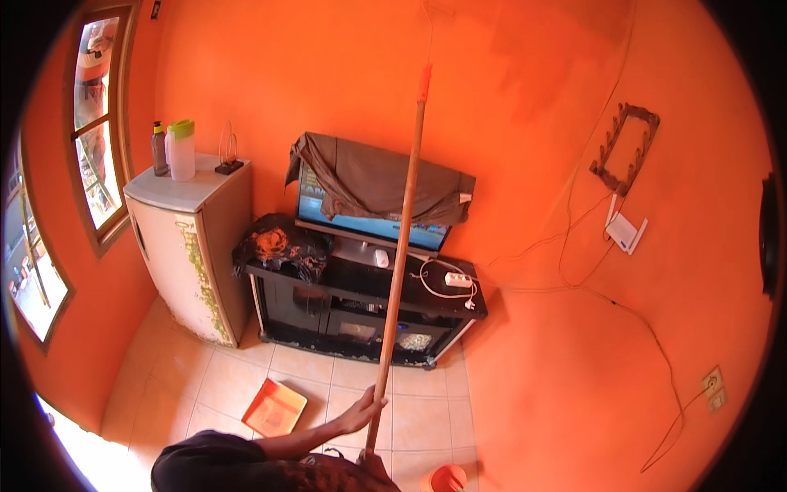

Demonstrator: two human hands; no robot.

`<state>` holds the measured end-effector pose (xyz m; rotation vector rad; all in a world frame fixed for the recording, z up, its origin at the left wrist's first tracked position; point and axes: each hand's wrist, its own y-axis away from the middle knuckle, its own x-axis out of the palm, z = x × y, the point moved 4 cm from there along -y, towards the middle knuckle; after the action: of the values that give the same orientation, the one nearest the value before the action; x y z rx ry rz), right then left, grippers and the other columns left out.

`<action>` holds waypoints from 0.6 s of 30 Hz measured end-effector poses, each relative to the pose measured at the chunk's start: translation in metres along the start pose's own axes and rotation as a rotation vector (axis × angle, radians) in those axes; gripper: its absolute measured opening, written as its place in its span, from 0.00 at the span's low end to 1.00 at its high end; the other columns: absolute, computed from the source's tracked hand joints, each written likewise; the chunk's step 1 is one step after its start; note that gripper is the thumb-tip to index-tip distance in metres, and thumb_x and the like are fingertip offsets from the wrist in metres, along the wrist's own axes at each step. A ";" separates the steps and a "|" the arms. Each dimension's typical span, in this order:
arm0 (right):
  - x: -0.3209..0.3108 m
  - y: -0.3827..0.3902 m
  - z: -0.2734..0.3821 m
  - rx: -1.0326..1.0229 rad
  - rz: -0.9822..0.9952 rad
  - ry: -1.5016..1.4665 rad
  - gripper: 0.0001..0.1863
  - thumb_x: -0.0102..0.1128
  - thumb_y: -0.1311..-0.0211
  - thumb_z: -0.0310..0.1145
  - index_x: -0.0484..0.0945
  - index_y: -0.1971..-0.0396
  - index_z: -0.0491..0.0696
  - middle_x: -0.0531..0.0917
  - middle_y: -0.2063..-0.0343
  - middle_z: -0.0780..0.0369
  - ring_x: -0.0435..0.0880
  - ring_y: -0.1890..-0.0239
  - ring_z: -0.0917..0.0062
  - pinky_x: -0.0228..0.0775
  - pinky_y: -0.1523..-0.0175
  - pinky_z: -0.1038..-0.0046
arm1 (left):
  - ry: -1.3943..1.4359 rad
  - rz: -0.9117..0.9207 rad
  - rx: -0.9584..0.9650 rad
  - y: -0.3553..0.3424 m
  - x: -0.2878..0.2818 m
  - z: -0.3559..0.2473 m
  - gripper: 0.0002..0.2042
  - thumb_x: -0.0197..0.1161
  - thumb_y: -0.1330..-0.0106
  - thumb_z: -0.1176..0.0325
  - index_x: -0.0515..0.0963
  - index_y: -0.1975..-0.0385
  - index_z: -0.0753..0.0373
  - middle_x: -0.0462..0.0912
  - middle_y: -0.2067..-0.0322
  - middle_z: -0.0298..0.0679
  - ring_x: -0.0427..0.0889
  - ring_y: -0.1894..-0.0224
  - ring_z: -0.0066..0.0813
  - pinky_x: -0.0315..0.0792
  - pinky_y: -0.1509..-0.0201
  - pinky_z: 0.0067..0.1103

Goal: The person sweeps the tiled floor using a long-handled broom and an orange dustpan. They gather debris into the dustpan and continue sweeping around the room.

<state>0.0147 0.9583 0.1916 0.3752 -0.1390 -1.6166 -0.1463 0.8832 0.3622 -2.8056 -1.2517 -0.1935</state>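
Observation:
A long wooden pole (405,221) slants up across the view and carries a paint roller at its top. The roller's orange handle (425,82) is fitted over the pole's end, and its thin wire frame reaches up the orange wall; the roller head is hard to make out there. My left hand (361,412) closes around the lower shaft. Below it, my right hand (374,466) grips near the bottom end, partly hidden at the picture's edge. An orange-stained paint tray (275,408) lies on the floor to the left of the pole.
Ahead, a black TV cabinet (352,287) bears a cloth-draped television (369,225), a black plastic bag (283,250) and a power strip (457,280). A fridge (184,254) stands left, with windows beyond. An orange bucket (448,477) sits lower right. A router (625,232) and cables hang on the right wall.

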 end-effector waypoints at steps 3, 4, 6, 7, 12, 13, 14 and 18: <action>-0.020 -0.020 0.030 -0.056 0.030 0.025 0.32 0.35 0.36 0.64 0.65 0.84 0.49 0.67 0.89 0.65 0.65 0.88 0.81 0.58 0.82 0.75 | 0.161 0.046 0.034 -0.038 0.015 -0.046 0.17 0.43 0.27 0.58 0.56 0.48 0.62 0.73 0.72 0.39 0.76 0.73 0.23 0.73 0.70 0.21; -0.027 -0.026 0.054 -0.105 -0.003 0.009 0.32 0.33 0.35 0.62 0.64 0.84 0.48 0.67 0.89 0.64 0.65 0.90 0.80 0.59 0.84 0.75 | 0.144 0.024 0.084 -0.050 0.017 -0.064 0.15 0.42 0.27 0.58 0.57 0.51 0.61 0.71 0.76 0.37 0.75 0.77 0.23 0.71 0.75 0.20; -0.041 -0.034 0.110 0.014 0.045 -0.283 0.31 0.32 0.35 0.62 0.63 0.81 0.47 0.66 0.90 0.64 0.65 0.90 0.79 0.60 0.84 0.76 | 0.049 -0.022 0.178 -0.076 0.015 -0.100 0.12 0.42 0.27 0.59 0.58 0.55 0.59 0.69 0.81 0.35 0.73 0.83 0.22 0.69 0.81 0.20; -0.046 -0.042 0.132 -0.032 0.084 -0.316 0.31 0.32 0.35 0.62 0.63 0.80 0.48 0.65 0.90 0.64 0.64 0.90 0.80 0.59 0.84 0.77 | -0.030 -0.048 0.217 -0.087 0.010 -0.120 0.11 0.42 0.27 0.60 0.58 0.56 0.59 0.68 0.82 0.35 0.73 0.85 0.22 0.68 0.82 0.20; -0.051 -0.060 0.241 -0.181 0.237 -0.552 0.28 0.32 0.33 0.60 0.62 0.75 0.48 0.60 0.90 0.67 0.58 0.90 0.83 0.55 0.84 0.78 | -0.120 -0.152 0.356 -0.105 0.004 -0.237 0.15 0.41 0.27 0.63 0.53 0.47 0.60 0.68 0.81 0.35 0.72 0.87 0.23 0.68 0.85 0.21; -0.050 -0.058 0.257 -0.201 0.248 -0.552 0.28 0.32 0.33 0.60 0.62 0.75 0.49 0.60 0.90 0.68 0.57 0.90 0.83 0.54 0.84 0.79 | -0.118 -0.148 0.377 -0.106 0.000 -0.245 0.17 0.42 0.28 0.65 0.50 0.44 0.60 0.68 0.79 0.36 0.72 0.87 0.24 0.69 0.84 0.21; -0.048 -0.058 0.265 -0.223 0.256 -0.552 0.28 0.32 0.33 0.60 0.62 0.74 0.49 0.60 0.90 0.68 0.56 0.90 0.83 0.53 0.84 0.79 | -0.116 -0.140 0.399 -0.107 -0.003 -0.252 0.20 0.42 0.28 0.66 0.47 0.41 0.59 0.69 0.76 0.37 0.72 0.86 0.24 0.69 0.84 0.22; -0.037 -0.065 0.232 -0.186 0.173 -0.473 0.29 0.32 0.33 0.61 0.62 0.76 0.48 0.60 0.91 0.67 0.58 0.92 0.82 0.53 0.87 0.78 | -0.030 -0.089 0.373 -0.109 -0.016 -0.220 0.28 0.42 0.31 0.73 0.38 0.35 0.56 0.68 0.68 0.38 0.73 0.85 0.24 0.71 0.83 0.22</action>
<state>-0.1203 0.9691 0.3947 -0.1644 -0.3660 -1.5069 -0.2575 0.9208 0.5781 -2.4472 -1.2676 0.0727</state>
